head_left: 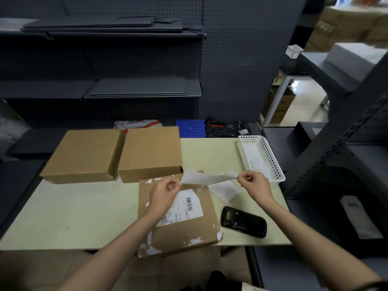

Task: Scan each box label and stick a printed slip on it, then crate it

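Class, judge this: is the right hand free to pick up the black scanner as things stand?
Probably not yet: the right hand is pinching the slip, though the scanner lies uncovered just below it.

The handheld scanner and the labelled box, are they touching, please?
Apart: the head view shows a strip of bare table between the handheld scanner and the labelled box.
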{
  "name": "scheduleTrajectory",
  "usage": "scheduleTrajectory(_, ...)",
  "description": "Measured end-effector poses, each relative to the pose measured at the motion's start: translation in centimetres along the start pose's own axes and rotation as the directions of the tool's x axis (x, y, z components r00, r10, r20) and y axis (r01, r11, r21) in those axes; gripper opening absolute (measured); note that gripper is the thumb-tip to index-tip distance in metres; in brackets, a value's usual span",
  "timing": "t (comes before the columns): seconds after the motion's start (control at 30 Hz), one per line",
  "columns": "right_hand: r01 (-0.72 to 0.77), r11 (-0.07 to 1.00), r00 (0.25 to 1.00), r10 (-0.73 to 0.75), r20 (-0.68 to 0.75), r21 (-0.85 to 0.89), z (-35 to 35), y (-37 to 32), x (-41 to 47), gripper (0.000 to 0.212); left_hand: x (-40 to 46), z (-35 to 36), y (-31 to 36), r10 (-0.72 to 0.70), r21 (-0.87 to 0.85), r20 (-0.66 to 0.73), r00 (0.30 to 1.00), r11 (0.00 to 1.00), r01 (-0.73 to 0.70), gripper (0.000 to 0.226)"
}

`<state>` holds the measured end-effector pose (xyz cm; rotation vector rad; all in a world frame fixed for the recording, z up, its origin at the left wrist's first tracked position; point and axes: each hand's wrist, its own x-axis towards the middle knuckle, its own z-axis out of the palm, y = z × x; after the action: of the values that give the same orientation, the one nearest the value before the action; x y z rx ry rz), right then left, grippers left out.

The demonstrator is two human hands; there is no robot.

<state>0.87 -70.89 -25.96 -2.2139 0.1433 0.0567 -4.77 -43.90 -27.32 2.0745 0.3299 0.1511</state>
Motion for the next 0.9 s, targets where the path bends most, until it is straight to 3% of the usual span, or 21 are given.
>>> scheduleTrajectory(0.23,-0.142,0.989,0.986,0.139,-0.093,-0.030,-4.0,3.2,1.1,0.017,2.9,2.6,2.6,-0.041,-0.088,0.019,0.999,0.995,0.043,0.009)
scheduleTrajectory(0.37,-0.129,0.990,0.990,0.125,-0.064,-0.055,-5.8,4.9,1.0,0.017,4.6,6.6,5.5,-0.063,-0.121,0.145,0.987,0.989,0.081,0.017)
scheduleTrajectory(0.6,-0.107,0.994,0.992,0.105,-0.067,-0.030,-8.3,7.6,0.6,0.023,6.8,15.3,11.8,0.082,-0.145,0.310,0.947,0.989,-0.038,0.019)
scheduleTrajectory(0.9,-0.105,0.994,0.991,0.104,-0.083,-0.007,-10.2,10.5,0.8,0.015,9.4,23.5,15.4,0.112,0.030,0.369,0.923,0.991,-0.132,0.009)
